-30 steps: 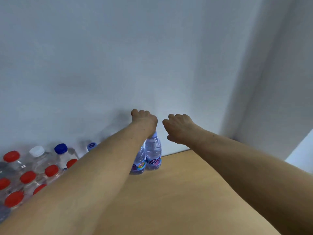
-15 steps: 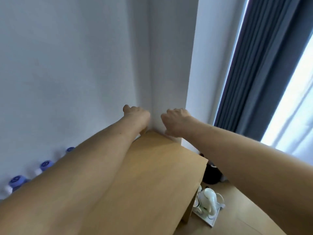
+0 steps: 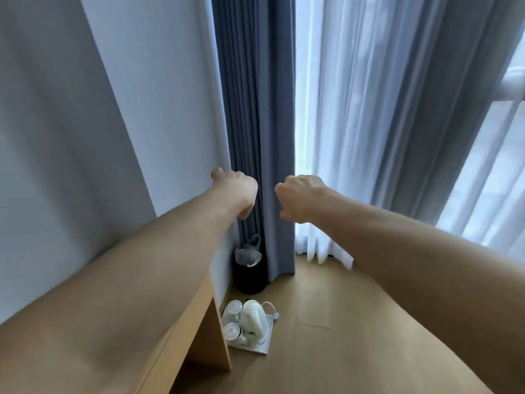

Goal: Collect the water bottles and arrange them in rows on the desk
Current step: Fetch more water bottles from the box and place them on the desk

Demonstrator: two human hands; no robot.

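Wooden bench [image 3: 208, 344] shows no bottles here; left hand [image 3: 237, 191] and right hand [image 3: 301, 199] are curled, seemingly empty. Best to locate bottles first, then grip each mid-body.

I am counting two hands, my left hand [image 3: 237, 191] and my right hand [image 3: 301, 199], one desk [image 3: 210, 345], one black bin [image 3: 250, 280], one tray [image 3: 257, 348], one kettle [image 3: 254, 317], two glasses [image 3: 234, 307] [image 3: 233, 331], one blue curtain [image 3: 255, 109] and one sheer curtain [image 3: 369, 109].

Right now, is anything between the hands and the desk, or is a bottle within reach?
No bottle is in view. The left hand and right hand hang in the air past the desk end; nothing visible lies between.
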